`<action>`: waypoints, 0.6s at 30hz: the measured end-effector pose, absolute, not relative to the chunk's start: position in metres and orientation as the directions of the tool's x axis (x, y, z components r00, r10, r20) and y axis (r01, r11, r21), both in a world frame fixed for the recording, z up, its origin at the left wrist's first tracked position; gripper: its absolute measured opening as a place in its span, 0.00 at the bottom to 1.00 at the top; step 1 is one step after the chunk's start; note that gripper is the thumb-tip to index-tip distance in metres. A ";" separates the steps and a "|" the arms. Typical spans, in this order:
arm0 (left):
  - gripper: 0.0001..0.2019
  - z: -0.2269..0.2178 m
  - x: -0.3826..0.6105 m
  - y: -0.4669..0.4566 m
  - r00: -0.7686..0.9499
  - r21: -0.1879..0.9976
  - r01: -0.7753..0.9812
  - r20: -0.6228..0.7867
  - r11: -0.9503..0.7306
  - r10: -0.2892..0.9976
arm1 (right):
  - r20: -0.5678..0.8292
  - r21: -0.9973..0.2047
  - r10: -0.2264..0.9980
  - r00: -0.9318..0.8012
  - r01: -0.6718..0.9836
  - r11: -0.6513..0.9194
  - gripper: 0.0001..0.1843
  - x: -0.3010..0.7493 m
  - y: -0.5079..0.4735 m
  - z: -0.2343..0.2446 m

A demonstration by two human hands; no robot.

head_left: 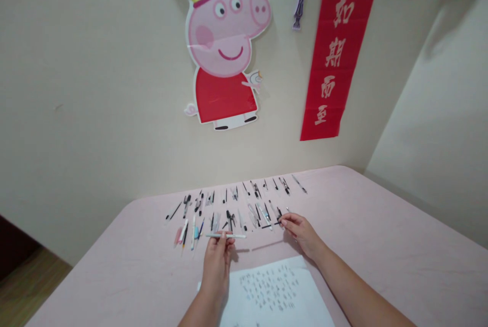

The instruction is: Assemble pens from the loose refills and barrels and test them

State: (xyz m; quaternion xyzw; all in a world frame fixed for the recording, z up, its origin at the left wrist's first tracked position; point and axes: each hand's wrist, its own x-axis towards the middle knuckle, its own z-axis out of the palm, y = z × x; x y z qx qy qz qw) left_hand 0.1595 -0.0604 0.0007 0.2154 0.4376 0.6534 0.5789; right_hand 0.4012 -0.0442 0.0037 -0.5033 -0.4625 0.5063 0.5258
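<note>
A slim whitish pen (pixel 237 236) lies level between the thumb and fingers of my left hand (pixel 216 256), which is closed on it above the bed-like pink surface. My right hand (pixel 303 233) pinches a thin dark pen refill (pixel 270 225) by its right end, with its other end pointing left. Both are held apart from each other. Just beyond my hands, loose pen parts are laid out in rows: dark refills, caps and clear barrels (pixel 231 219). Nearest my left hand is a cluster of coloured pens (pixel 193 233). Small details of the parts are too blurred to tell.
A white sheet with handwriting (pixel 270 291) lies between my forearms. The pink cloth (pixel 114 266) covers the surface, which meets a wall at the back. On the wall hang a cartoon pig cutout (pixel 226 93) and a red banner (pixel 324 72).
</note>
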 end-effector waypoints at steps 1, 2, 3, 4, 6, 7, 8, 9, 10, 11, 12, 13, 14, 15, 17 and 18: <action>0.07 0.002 0.160 -0.060 -0.220 0.787 -0.612 -0.262 0.076 0.940 | -0.024 -0.997 0.998 0.056 -0.072 -0.020 0.20 0.402 -0.044 0.003; 0.04 0.002 0.160 -0.060 -0.207 0.761 -0.643 -0.286 0.090 0.936 | -0.023 -0.997 0.998 0.052 -0.075 -0.019 0.20 0.402 -0.044 0.002; 0.02 0.003 0.160 -0.060 -0.198 0.741 -0.665 -0.300 0.097 0.933 | -0.022 -0.997 0.999 0.047 -0.079 -0.019 0.20 0.402 -0.044 0.001; 0.02 0.004 0.161 -0.060 -0.192 0.726 -0.680 -0.309 0.101 0.931 | -0.023 -0.996 0.999 0.043 -0.083 -0.019 0.19 0.402 -0.044 0.001; 0.04 0.005 0.162 -0.060 -0.182 0.704 -0.702 -0.324 0.108 0.928 | -0.030 -0.996 0.999 0.034 -0.084 -0.027 0.19 0.402 -0.045 0.001; 0.05 0.005 0.162 -0.060 -0.181 0.696 -0.709 -0.332 0.111 0.926 | -0.035 -0.996 0.999 0.035 -0.082 -0.032 0.19 0.401 -0.045 0.002; 0.05 0.004 0.162 -0.060 -0.180 0.690 -0.714 -0.338 0.114 0.924 | -0.037 -0.996 0.999 0.037 -0.078 -0.034 0.19 0.401 -0.045 0.003; 0.06 0.004 0.162 -0.060 -0.180 0.687 -0.718 -0.344 0.116 0.921 | -0.036 -0.997 0.999 0.040 -0.076 -0.033 0.19 0.401 -0.045 0.004; 0.06 0.004 0.162 -0.059 -0.180 0.684 -0.720 -0.349 0.118 0.920 | -0.033 -0.997 0.999 0.042 -0.077 -0.030 0.19 0.400 -0.046 0.005; 0.07 0.003 0.162 -0.059 -0.179 0.681 -0.722 -0.354 0.122 0.918 | -0.031 -0.996 0.999 0.042 -0.079 -0.027 0.19 0.400 -0.046 0.006; 0.07 0.003 0.162 -0.058 -0.176 0.678 -0.725 -0.357 0.125 0.917 | -0.028 -0.996 0.999 0.042 -0.084 -0.025 0.19 0.400 -0.046 0.006; 0.08 0.003 0.162 -0.058 -0.172 0.674 -0.728 -0.359 0.128 0.917 | -0.026 -0.996 0.999 0.042 -0.091 -0.022 0.19 0.400 -0.046 0.006; 0.08 0.003 0.162 -0.058 -0.169 0.671 -0.731 -0.360 0.129 0.917 | -0.025 -0.995 0.999 0.042 -0.097 -0.021 0.19 0.400 -0.046 0.006; 0.09 0.003 0.162 -0.058 -0.169 0.669 -0.732 -0.361 0.129 0.917 | -0.025 -0.995 0.999 0.044 -0.101 -0.020 0.19 0.400 -0.046 0.006; 0.09 0.004 0.162 -0.059 -0.167 0.672 -0.730 -0.358 0.129 0.919 | -0.027 -0.994 0.998 0.051 -0.105 -0.022 0.19 0.400 -0.046 0.006; 0.09 0.005 0.162 -0.059 -0.166 0.674 -0.727 -0.355 0.130 0.920 | -0.032 -0.994 0.998 0.055 -0.106 -0.026 0.19 0.400 -0.046 0.006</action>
